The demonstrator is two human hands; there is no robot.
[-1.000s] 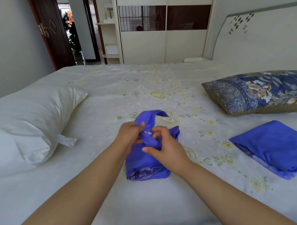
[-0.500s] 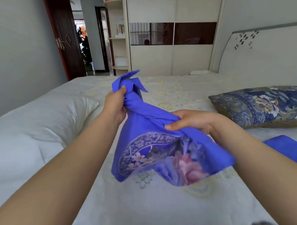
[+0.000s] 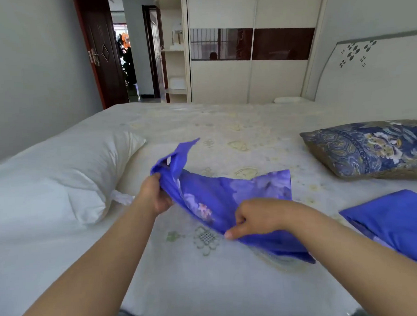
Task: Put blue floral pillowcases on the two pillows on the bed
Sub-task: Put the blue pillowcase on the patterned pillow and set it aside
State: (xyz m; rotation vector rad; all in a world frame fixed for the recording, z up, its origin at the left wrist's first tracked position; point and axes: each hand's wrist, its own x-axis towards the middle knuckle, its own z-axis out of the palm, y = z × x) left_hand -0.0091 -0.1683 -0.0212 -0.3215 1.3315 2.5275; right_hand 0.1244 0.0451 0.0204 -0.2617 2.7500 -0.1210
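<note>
I face a pale grey wall (image 3: 31, 70) on my left, running back to a dark red-brown door (image 3: 102, 52) that stands open onto a lit hallway. Beside the doorway stands a narrow cream shelf unit (image 3: 174, 51) with rounded shelves. Next to it, a cream sliding-door wardrobe (image 3: 249, 82) fills the far wall, crossed by a dark glossy band that reflects window bars. On my right rises a white headboard (image 3: 371, 74) with a curved grey edge and small dark flower motifs. Soft daylight fills the room evenly.
</note>
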